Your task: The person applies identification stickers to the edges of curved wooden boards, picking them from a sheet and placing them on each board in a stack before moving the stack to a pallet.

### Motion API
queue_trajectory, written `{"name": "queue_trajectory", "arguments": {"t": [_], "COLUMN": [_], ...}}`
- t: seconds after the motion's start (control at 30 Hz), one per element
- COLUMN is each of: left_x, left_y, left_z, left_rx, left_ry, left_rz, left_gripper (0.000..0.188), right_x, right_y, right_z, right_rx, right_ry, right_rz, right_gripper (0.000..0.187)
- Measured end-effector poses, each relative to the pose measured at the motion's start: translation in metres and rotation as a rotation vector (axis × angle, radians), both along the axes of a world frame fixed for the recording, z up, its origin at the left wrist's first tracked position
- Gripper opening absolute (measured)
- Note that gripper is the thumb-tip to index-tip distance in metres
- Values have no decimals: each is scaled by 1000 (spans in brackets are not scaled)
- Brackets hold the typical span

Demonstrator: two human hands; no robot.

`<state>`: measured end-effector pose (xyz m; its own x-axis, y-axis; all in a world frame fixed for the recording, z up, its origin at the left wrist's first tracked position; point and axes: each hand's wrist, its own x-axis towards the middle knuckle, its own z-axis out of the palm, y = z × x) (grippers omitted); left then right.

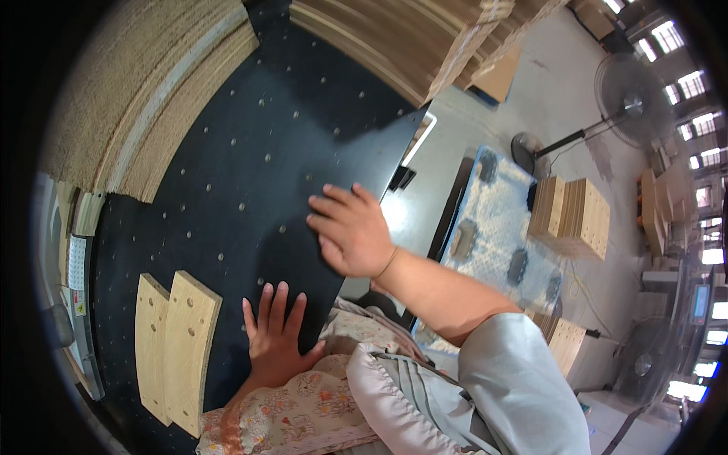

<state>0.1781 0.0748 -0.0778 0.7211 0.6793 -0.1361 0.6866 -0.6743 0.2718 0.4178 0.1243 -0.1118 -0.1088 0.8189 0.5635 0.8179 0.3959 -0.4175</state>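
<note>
My left hand (277, 337) is spread flat near the front edge of a black work table (250, 174) dotted with small round studs. Its fingers are apart and hold nothing. Farther right and forward, my right hand (353, 231) is over the table's right edge, fingers stretched toward the surface with nothing in them; whether it touches cannot be told. Left of my left hand lie two light wooden boards, a left board (152, 349) and a right board (189, 349), side by side, slightly curved in this view, with drilled holes. Both hands are apart from them.
Tall stacks of panels stand at the far left (159, 83) and far middle (371, 34) of the table. On the right, a blue pallet (497, 186) carries a stack of drilled boards (576, 220). A standing fan (629, 102) is beyond it. Machine parts (80, 265) line the left edge.
</note>
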Motion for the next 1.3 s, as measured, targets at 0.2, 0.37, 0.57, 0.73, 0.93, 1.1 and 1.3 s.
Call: {"name": "queue_trajectory", "arguments": {"t": [0.2,0.37,0.57,0.73,0.93,1.1,1.3], "left_x": [51,25,-44,-66,-3,126,171], "left_y": [24,26,66,110,150,167,156], "left_z": [-2,-30,-87,-82,-74,-44,-29], "left_rx": [103,279,805,832,341,132,126], "left_ry": [-83,129,269,390,22,-92,83], "left_rz": [45,9,-345,-568,-106,-128,-124], "left_gripper": [72,40,36,50,66,96,100], "right_x": [11,21,95,119,-53,-69,-60], "right_y": [-3,-6,-72,-286,-489,-432,-421], "right_z": [4,-20,-50,-181,-242,-251,-220], "right_rx": [-32,70,25,-1114,-2056,-2241,-2129], "right_ry": [28,71,448,580,913,1146,1136], "right_rz": [142,385,303,-978,-815,-695,-1115], "right_gripper": [29,30,31,28,50,51,49]}}
